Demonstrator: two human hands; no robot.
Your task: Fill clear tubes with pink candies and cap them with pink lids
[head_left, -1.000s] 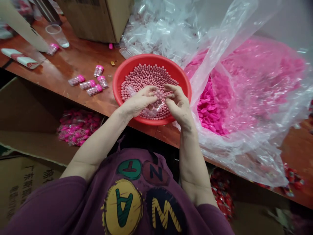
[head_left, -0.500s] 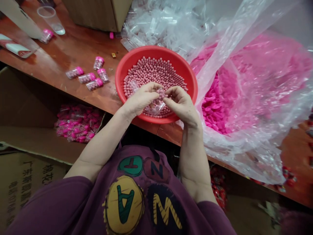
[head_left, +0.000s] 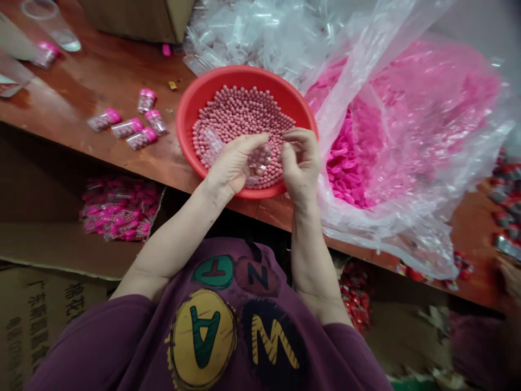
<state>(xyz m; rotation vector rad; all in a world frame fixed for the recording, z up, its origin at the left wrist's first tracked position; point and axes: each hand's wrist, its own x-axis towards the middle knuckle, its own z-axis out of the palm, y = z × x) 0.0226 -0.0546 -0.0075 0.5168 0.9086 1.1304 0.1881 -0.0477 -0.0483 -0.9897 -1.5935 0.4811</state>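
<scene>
A red basin (head_left: 187,127) holds many small pink beads (head_left: 244,108), and a clear container (head_left: 212,142) lies on them at the left. Over the beads, my left hand (head_left: 238,160) is closed around a clear container with pink beads (head_left: 259,157). My right hand (head_left: 300,160) is at the basin's right side, apart from my left, its fingers curled; what they hold, if anything, is too small to tell. Left of the basin, several filled containers with pink caps (head_left: 127,128) lie on the brown table (head_left: 163,160).
Behind the basin is a heap of clear empty containers (head_left: 260,38), beside a cardboard box (head_left: 138,19). At the right, a plastic bag holds pink caps (head_left: 350,163). Below left, a carton (head_left: 61,228) holds more filled containers (head_left: 122,209). A cup (head_left: 67,39) stands at the far left.
My hands have moved apart; the right one has drawn back from the container held in my left. The view has shifted, so the table things appear further left.
</scene>
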